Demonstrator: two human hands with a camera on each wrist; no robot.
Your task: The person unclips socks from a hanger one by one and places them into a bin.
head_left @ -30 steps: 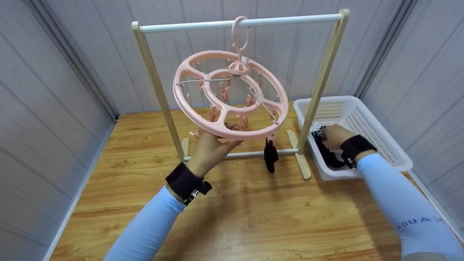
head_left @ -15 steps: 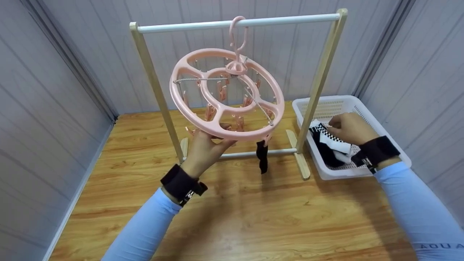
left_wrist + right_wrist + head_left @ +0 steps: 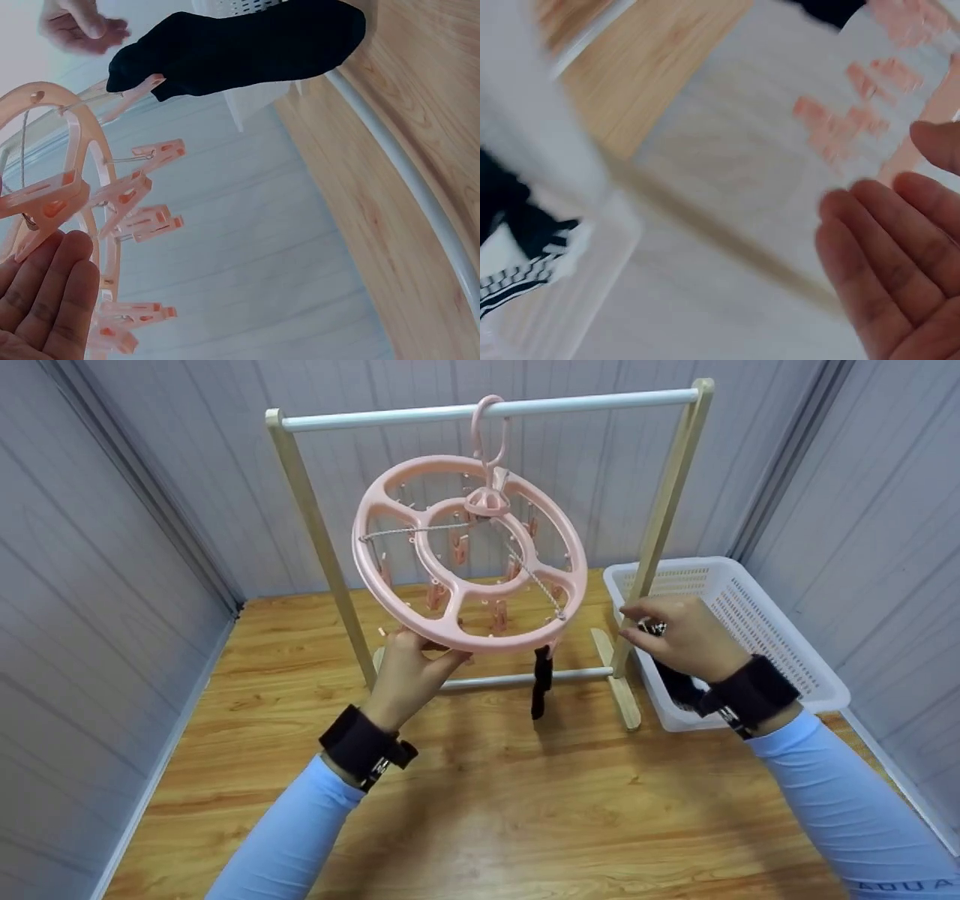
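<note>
**Stage of the work.** One black sock (image 3: 540, 690) hangs from a peg at the near right edge of the pink round peg hanger (image 3: 480, 643). The other pegs that show, clearest in the left wrist view, are bare. The hanger's hook sits over the white top bar of the wooden rack (image 3: 487, 411), and the ring tilts toward the person. At least one more sock, a black-and-white patterned sock (image 3: 525, 277), lies in the white basket (image 3: 780, 637) on the surface (image 3: 525, 810), just right of the rack. The hanging therefore appears barely begun: one item pegged, the rest left in the basket.

**Pose of the hands.** The left hand (image 3: 409, 667) reaches up from below, with its straight fingers (image 3: 52, 300) close together against the underside of the ring's lower rim. The right hand (image 3: 686, 641) hovers over the basket's near corner, beside the rack's right post. In the right wrist view its fingers are loosely extended and the palm shows no cloth.
</note>
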